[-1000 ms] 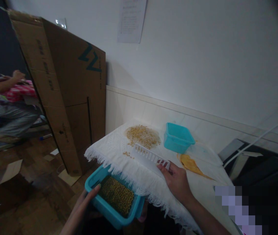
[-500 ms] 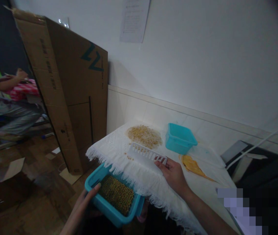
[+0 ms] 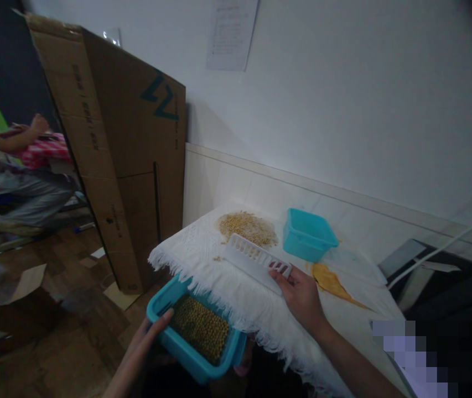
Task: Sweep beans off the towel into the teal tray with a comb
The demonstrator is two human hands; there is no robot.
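My left hand (image 3: 146, 337) grips the near rim of a blue tub (image 3: 165, 341) filled with yellow beans (image 3: 200, 328), held just below the fringed edge of a white cloth (image 3: 202, 251) on the table. My right hand (image 3: 302, 296) holds one end of a white slotted plastic scraper (image 3: 253, 258) that lies on the cloth, its far end beside a few stray beans. A flat pile of beans (image 3: 247, 227) rests farther back on the cloth.
A second, empty blue tub (image 3: 308, 234) stands behind the scraper, an orange cloth (image 3: 330, 281) to its right. A tall cardboard box (image 3: 128, 143) leans at the table's left. Another person (image 3: 7, 166) sits far left. A dark device and white cable (image 3: 443, 243) lie right.
The scraper and my right hand have shifted slightly back toward the bean pile after sliding toward the cloth's edge. The left hand keeps the tub in place.
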